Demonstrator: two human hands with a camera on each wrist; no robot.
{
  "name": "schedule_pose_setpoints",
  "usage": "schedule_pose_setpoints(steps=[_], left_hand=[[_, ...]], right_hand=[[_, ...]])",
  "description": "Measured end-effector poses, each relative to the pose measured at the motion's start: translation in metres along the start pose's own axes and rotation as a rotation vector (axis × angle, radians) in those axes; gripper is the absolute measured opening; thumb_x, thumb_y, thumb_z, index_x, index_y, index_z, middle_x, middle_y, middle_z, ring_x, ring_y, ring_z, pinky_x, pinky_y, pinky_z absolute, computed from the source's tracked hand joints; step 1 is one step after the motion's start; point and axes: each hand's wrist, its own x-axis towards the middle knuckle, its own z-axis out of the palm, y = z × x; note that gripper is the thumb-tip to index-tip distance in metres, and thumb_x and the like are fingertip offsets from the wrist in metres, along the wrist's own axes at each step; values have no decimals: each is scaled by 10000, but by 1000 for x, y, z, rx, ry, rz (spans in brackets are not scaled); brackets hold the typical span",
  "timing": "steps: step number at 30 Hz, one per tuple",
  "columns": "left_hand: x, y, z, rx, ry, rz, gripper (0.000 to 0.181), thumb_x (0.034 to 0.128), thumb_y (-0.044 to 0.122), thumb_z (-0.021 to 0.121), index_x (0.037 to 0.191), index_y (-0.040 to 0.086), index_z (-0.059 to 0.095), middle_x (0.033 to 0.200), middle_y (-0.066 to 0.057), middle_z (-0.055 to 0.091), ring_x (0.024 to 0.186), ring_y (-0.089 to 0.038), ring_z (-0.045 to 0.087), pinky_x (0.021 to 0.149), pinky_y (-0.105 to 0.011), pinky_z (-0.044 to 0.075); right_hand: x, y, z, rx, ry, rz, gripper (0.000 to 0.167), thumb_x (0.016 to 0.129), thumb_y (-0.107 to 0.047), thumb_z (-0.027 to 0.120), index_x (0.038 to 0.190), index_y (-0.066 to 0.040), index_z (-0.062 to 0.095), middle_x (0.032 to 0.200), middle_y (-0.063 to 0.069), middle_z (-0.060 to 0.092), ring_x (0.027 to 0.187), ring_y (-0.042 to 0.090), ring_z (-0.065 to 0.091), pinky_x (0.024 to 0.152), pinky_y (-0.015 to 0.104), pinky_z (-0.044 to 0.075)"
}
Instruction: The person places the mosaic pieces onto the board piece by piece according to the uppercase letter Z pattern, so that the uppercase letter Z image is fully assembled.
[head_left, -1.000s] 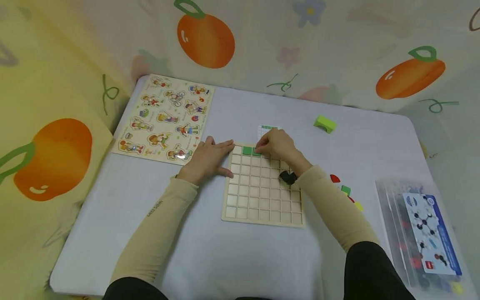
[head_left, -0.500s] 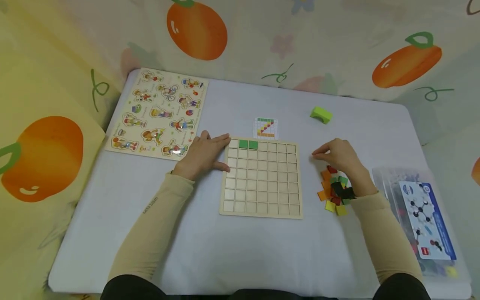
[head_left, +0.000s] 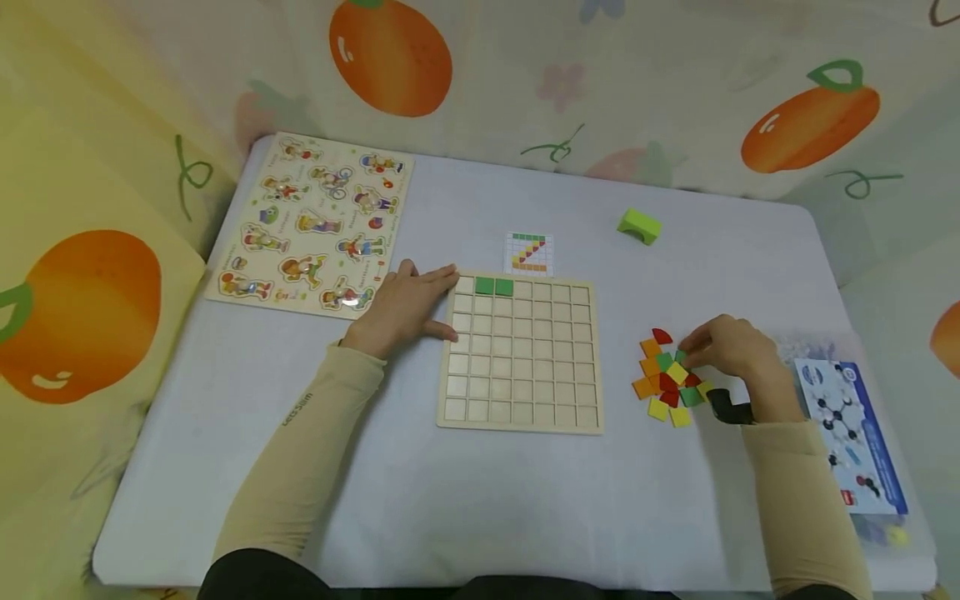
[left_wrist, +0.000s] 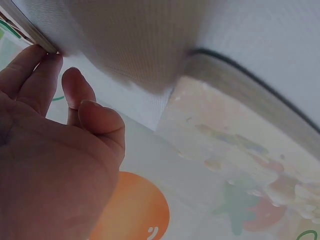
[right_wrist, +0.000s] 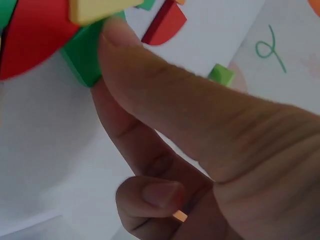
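A wooden grid board [head_left: 522, 350] lies on the table with two green square tiles [head_left: 494, 287] in its top row. My left hand [head_left: 405, 307] rests at the board's left edge, fingers extended; fingertips touch that edge in the left wrist view. To the right of the board, my right hand [head_left: 731, 348] is at a pile of coloured tiles [head_left: 667, 385]. In the right wrist view its thumb and index finger pinch a green square tile [right_wrist: 86, 59], partly under a yellow tile [right_wrist: 100, 9] and beside a red quarter-round tile [right_wrist: 37, 37].
A pattern card [head_left: 529, 253] lies just beyond the board. Farther off is a light green arched block [head_left: 640, 226]. A picture puzzle board [head_left: 311, 225] occupies the left back, and a clear plastic case [head_left: 817, 343] with a blue-white label stands at the right.
My right hand has left the board's top row, where two green tiles now show, and moved right to the tile pile. The left hand stays at the board's edge. The head view shifted slightly.
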Motion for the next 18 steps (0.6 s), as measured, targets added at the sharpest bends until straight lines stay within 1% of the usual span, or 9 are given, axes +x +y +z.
schedule_pose_setpoints(steps=[2, 7, 12, 15, 18], left_hand=[[-1, 0, 0, -2, -2, -1, 1014, 739, 538, 825, 1590, 165, 418, 1685, 6, 371, 1076, -314, 458, 887, -433, 429], [0, 0, 1, 4, 5, 1, 1023, 730, 554, 824, 1587, 169, 422, 1683, 9, 372, 1044, -301, 452, 863, -423, 426], [1, -1, 2, 10, 10, 10, 1018, 729, 560, 823, 1582, 167, 431, 1680, 2, 375, 1043, -301, 456, 856, -421, 429], [1, -2, 3, 14, 14, 15, 1010, 727, 559, 825, 1576, 166, 444, 1680, -1, 377, 1051, -305, 461, 860, -427, 431], [1, -3, 3, 13, 18, 21, 1008, 721, 555, 828, 1570, 163, 454, 1678, -4, 380, 1045, -304, 462, 867, -434, 431]], right_hand=[[0, 1, 2, 9, -11, -7, 349, 915, -187, 765, 1198, 14, 727, 1231, 292, 696, 1074, 458, 596, 841, 550, 468], [2, 2, 5, 8, -5, 3, 314, 873, -187, 807, 1105, 12, 733, 1134, 269, 712, 981, 403, 591, 810, 506, 460], [5, 5, 0, -6, 35, -15, 241, 870, -217, 817, 990, -21, 745, 1044, 234, 721, 930, 366, 577, 772, 463, 481], [7, -2, -11, -23, 96, -12, 240, 898, -260, 797, 989, -43, 751, 1071, 238, 717, 921, 365, 572, 739, 450, 477], [13, -22, -20, -22, 204, -34, 274, 920, -293, 778, 1039, -48, 758, 1152, 263, 710, 949, 396, 575, 708, 456, 479]])
